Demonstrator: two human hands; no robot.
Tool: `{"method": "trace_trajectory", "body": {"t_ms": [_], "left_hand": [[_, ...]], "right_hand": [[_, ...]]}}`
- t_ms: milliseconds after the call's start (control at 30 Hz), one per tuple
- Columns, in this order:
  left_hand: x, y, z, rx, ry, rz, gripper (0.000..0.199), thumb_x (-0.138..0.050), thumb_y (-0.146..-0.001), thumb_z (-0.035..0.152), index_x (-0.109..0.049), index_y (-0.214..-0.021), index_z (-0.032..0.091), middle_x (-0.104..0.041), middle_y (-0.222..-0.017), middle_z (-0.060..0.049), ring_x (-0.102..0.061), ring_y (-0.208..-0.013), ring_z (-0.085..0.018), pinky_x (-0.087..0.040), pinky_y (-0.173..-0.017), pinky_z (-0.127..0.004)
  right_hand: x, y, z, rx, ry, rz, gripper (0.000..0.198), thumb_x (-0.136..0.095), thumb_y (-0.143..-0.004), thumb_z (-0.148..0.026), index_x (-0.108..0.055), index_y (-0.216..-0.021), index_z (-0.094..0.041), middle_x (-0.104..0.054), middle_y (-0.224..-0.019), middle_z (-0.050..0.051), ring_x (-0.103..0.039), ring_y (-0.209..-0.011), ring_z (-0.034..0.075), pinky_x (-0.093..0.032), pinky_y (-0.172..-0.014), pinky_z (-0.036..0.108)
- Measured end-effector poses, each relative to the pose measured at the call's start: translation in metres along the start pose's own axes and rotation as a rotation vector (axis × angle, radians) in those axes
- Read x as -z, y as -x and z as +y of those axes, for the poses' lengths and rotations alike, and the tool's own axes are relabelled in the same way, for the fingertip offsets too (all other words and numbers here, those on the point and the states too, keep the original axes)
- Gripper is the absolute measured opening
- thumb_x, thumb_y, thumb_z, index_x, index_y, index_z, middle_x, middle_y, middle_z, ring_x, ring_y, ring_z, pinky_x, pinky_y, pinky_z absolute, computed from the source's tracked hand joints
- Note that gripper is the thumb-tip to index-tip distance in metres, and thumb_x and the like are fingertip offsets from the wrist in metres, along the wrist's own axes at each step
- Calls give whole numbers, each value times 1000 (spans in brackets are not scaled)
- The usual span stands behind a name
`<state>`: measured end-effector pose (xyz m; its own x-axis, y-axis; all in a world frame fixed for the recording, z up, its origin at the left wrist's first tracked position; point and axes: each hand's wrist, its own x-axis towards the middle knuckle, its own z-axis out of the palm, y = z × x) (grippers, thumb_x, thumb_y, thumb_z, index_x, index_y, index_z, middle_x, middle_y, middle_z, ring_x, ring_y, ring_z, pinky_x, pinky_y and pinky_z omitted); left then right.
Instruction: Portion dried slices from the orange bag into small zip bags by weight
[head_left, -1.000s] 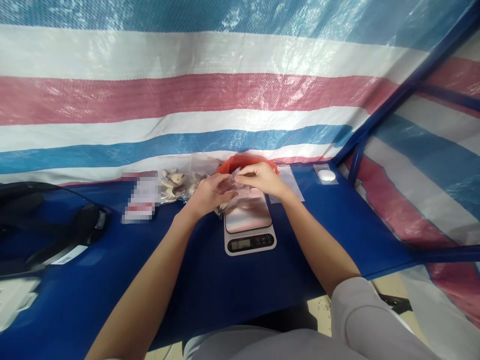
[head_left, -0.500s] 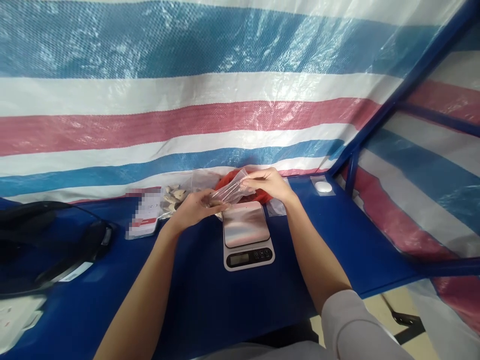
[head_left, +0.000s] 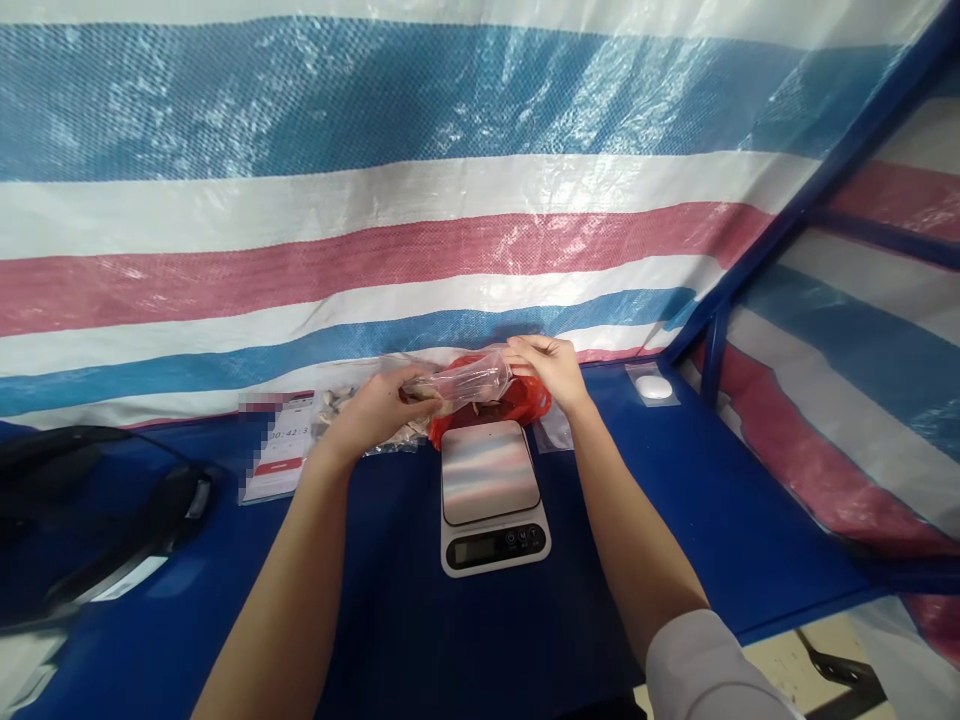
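Note:
A clear plastic bag [head_left: 472,380] is stretched sideways between my two hands, above the far end of a kitchen scale. My left hand [head_left: 386,408] is closed on the bag's left end. Fingers of my right hand [head_left: 547,368] pinch its right end. Below and behind the bag lies a red plastic bag [head_left: 534,400], open, with dark pieces inside that I cannot make out. The white kitchen scale [head_left: 491,480] has a bare metal plate and a dark display. Partly hidden by my left hand, clear bags of pale dried pieces [head_left: 405,437] rest on the table.
A phone in a clear sleeve [head_left: 281,450] lies left of the bags, its screen showing a timer. A black headset-like item [head_left: 150,530] sits at the far left. A white oval object [head_left: 654,387] on a small clear bag is at the right. Striped sheeting [head_left: 375,240] rises behind the blue table [head_left: 720,520].
The clear bag has swung from a slant to nearly level and looks spread wider. My hands have moved slightly apart, uncovering more of the red bag. The view has tilted up a little.

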<state>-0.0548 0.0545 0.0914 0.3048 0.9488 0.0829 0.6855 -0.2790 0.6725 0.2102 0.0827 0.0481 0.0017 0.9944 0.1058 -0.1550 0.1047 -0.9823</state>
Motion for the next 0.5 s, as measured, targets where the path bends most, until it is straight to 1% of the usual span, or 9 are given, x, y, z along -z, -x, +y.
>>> {"method": "trace_trajectory", "body": {"t_ms": [67, 133, 200, 267, 367, 500], "left_hand": [[2, -6, 5, -29, -28, -32, 42, -75, -74, 49, -75, -106, 23, -76, -92, -2, -69, -81, -22, -51, -70, -29], [2, -12, 9, -49, -11, -50, 42, -74, -74, 49, -75, -106, 23, -76, -95, -2, -69, -82, -23, -51, -70, -30], [-1, -16, 10, -49, 21, -36, 41, -73, -74, 51, -75, -102, 21, -76, -93, -4, -68, -80, -22, -50, -69, -30], [-4, -19, 8, -30, 38, 5, 40, -73, -75, 53, -74, -96, 19, -74, -87, -4, -66, -76, -21, -49, -67, -30], [-10, -20, 3, 15, 54, 68, 40, -72, -76, 55, -72, -92, 19, -73, -81, -3, -64, -72, -20, -47, -65, -30], [-11, -19, 0, 46, 80, 137, 40, -73, -76, 55, -72, -92, 19, -74, -83, -3, -65, -74, -20, -48, -67, -31]], "right_hand": [[1, -2, 3, 3, 59, 2, 44, -80, -73, -54, -77, -99, -18, -79, -96, 8, -76, -89, 20, -62, -81, 32], [3, -2, 5, 27, 166, -34, 43, -77, -78, -53, -77, -103, -18, -79, -96, 8, -75, -89, 21, -62, -80, 34], [6, -1, 5, 81, 281, -74, 38, -72, -83, -50, -78, -106, -20, -79, -100, 7, -74, -92, 22, -60, -82, 36], [8, 1, 3, 142, 377, -90, 34, -68, -87, -48, -78, -106, -22, -79, -103, 6, -73, -95, 22, -59, -85, 36], [12, 4, -1, 191, 511, -81, 30, -65, -90, -48, -80, -97, -23, -79, -94, 5, -72, -88, 22, -57, -80, 33], [14, 6, -4, 161, 651, -42, 37, -63, -90, -54, -77, -80, -20, -75, -76, 5, -69, -73, 19, -52, -67, 29]]}}
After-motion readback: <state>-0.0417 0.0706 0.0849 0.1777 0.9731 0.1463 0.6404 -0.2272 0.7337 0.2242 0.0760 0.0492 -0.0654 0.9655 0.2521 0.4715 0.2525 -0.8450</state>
